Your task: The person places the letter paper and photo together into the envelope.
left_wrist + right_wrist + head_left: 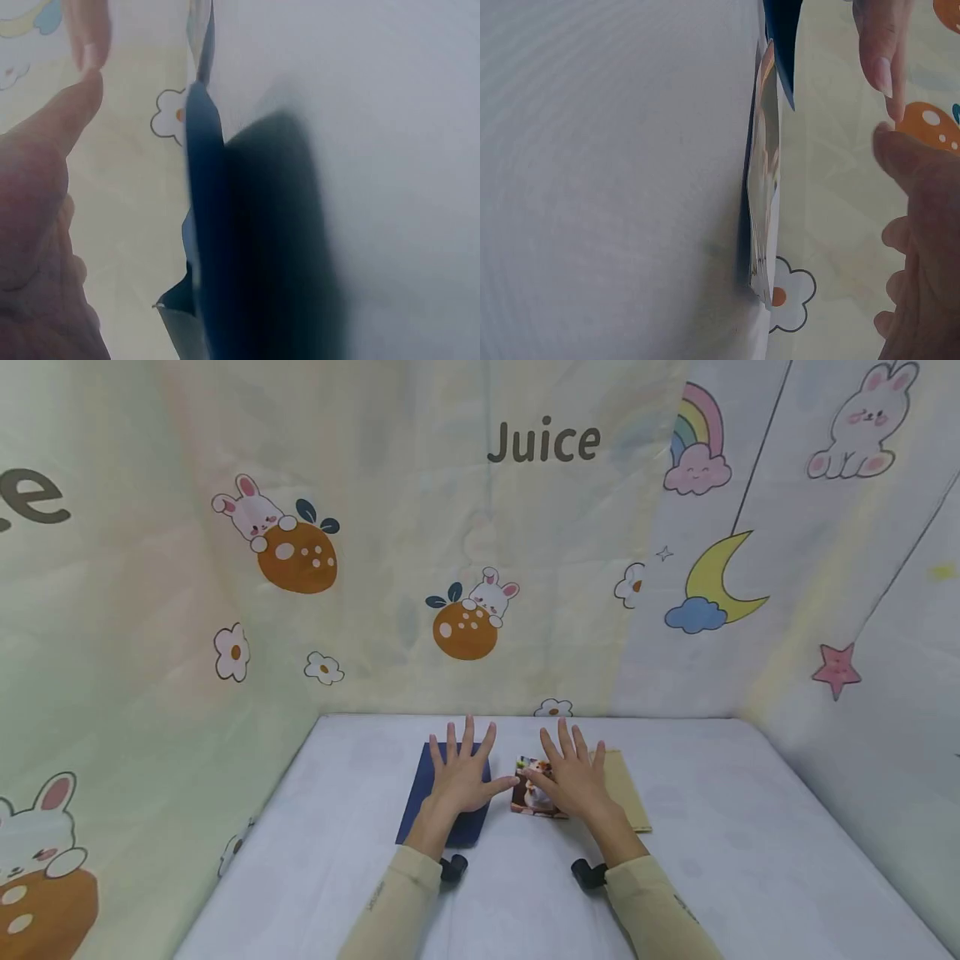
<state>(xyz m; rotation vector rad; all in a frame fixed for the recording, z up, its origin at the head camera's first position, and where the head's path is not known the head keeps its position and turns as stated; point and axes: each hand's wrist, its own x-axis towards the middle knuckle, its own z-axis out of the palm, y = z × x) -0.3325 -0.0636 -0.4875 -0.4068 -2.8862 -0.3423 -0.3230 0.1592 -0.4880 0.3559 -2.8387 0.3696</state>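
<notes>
Both hands are held up over the table with fingers straight and spread. In the head view the left hand (459, 778) overlaps a dark blue flat rectangle (469, 828). The left wrist view shows that hand (34, 217) apart from the blue piece (206, 210), which appears edge-on. My right hand (577, 783) partly covers a small picture (534, 799) of a furry animal and the edge of a tan flat rectangle (625, 793). In the right wrist view the hand (937, 240) stands off from the picture's thin, wavy edge (763, 180). Neither hand holds anything.
A white-covered table (705, 827) extends around the flat pieces. Printed fabric (390, 527) with rabbits, oranges and flowers hangs behind and along the sides. Each wrist carries a small black device, one on the left (453, 868) and one on the right (588, 874).
</notes>
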